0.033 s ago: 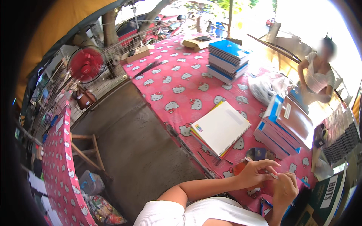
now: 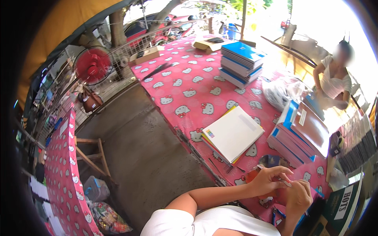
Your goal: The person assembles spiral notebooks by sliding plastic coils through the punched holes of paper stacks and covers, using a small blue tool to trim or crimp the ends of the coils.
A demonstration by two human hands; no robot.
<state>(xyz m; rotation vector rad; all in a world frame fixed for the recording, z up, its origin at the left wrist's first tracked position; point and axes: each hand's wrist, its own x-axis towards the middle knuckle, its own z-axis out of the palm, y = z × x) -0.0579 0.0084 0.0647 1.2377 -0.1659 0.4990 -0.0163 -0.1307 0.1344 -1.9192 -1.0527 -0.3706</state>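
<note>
- The left hand (image 2: 268,180) and the right hand (image 2: 299,197) met low over the near edge of the pink table (image 2: 197,78), fingertips almost touching.
- Between them ran a thin pale strip (image 2: 284,181), pinched by the left fingers (image 2: 281,170) at its upper end and by the right thumb and forefinger at its lower end; both hands were closed on it, though what the strip was made of could not be told.
- Its long axis slanted from upper left down to lower right, following the line from one hand to the other.
- The left hand sat slightly farther from the body, the right hand closer in and lower; neither was clearly nearer to the strip, since each gripped an end.
- An orange object (image 2: 252,175) lay just beyond the left wrist, partly hidden, its kind unclear.
- Up and to the left of the hands lay a white spiral notebook (image 2: 233,133) on coloured sheets, its wire edge turned toward the hands.
- To the right and beyond the right hand rose a slumped stack of blue books (image 2: 293,137) with a brown cover on top.
- Well beyond, a tidier pile of blue notebooks (image 2: 241,63) stood on the far part of the table.
- Another person (image 2: 334,78) sat far off to the right, apart from the hands.
</note>
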